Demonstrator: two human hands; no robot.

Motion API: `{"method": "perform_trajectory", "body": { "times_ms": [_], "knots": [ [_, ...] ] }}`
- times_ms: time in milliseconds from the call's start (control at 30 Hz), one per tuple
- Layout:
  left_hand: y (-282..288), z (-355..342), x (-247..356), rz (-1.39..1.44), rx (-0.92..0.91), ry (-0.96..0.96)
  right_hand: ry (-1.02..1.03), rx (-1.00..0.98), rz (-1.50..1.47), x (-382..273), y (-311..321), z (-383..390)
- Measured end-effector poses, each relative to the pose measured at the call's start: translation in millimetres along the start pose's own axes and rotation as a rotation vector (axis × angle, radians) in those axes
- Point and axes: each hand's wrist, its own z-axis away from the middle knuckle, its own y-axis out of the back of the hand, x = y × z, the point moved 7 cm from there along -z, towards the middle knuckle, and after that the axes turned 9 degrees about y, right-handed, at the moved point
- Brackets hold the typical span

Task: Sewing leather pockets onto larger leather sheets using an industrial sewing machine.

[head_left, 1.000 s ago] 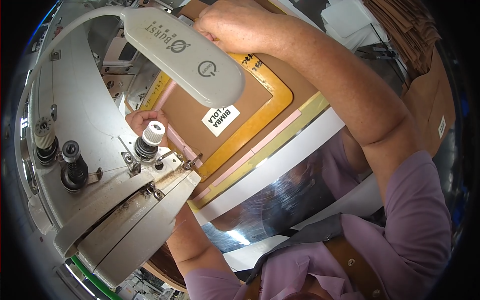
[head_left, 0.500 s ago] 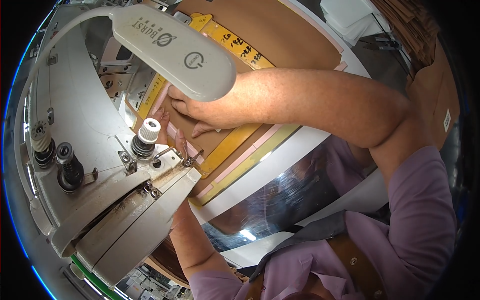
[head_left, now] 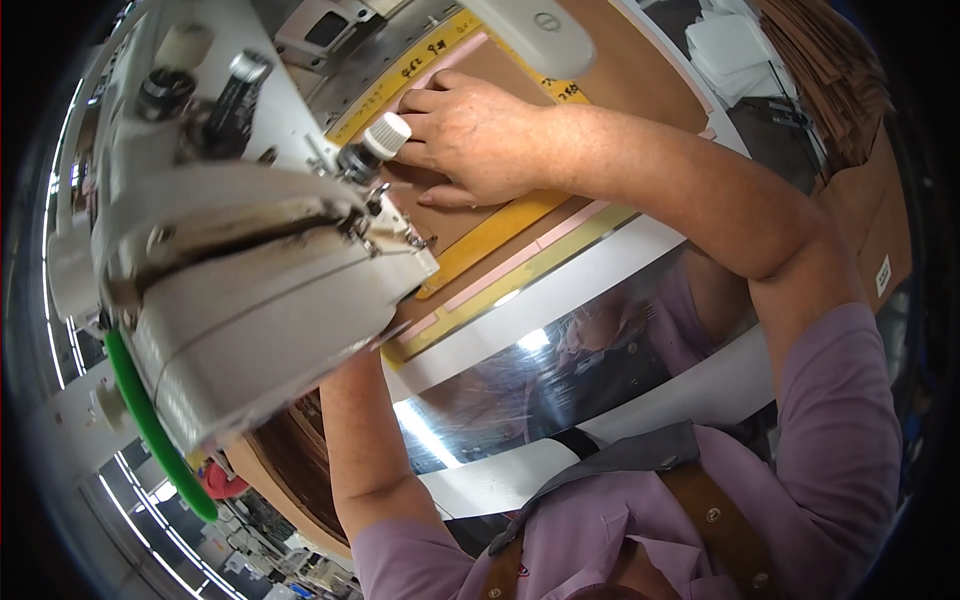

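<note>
My right hand (head_left: 475, 140) rests palm down on a brown sheet (head_left: 505, 75) inside a yellow template frame (head_left: 500, 235), its fingers and thumb apart. The frame has dark handwriting on it, and pink strips (head_left: 445, 62) run along the brown sheet. A white sewing machine head (head_left: 270, 320) stands to the left of this hand; its white-capped knob (head_left: 388, 135) covers part of the fingertips' surroundings. My left forearm (head_left: 365, 430) passes up behind the machine head, which hides my left hand and whatever it touches.
A white lamp (head_left: 545, 35) hangs over the far side of the sheet. White pieces (head_left: 728, 55) and stacked brown sheets (head_left: 825, 75) are at the far right. A shiny plate (head_left: 560, 370) covers the near table edge. A green curved tube (head_left: 150, 430) is at the lower left.
The view has shifted, so machine and lamp appear elsewhere. My left fingers, earlier visible beside the machine, are now hidden behind it. My right hand stays on the brown sheet.
</note>
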Motion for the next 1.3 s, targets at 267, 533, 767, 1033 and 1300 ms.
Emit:
{"method": "perform_trajectory", "body": {
  "times_ms": [267,533,767,1033,1300],
  "knots": [
    [-19,25,-1,0.193,-0.01,0.148,-0.091,-0.197,-0.159,-12,-22,-12],
    [-40,63,51,-0.35,-0.076,-0.016,-0.134,-0.344,-0.03,-12,-19,-9],
    [-46,64,54,-0.521,0.017,-0.115,-0.04,-0.23,0.092,-12,-30,-7],
    [-46,64,59,-0.564,0.075,-0.145,-0.057,-0.259,0.002,-7,-31,-3],
    [-50,66,61,-0.539,0.055,-0.221,-0.089,-0.13,-0.218,-17,-7,-18]
  ]
}}
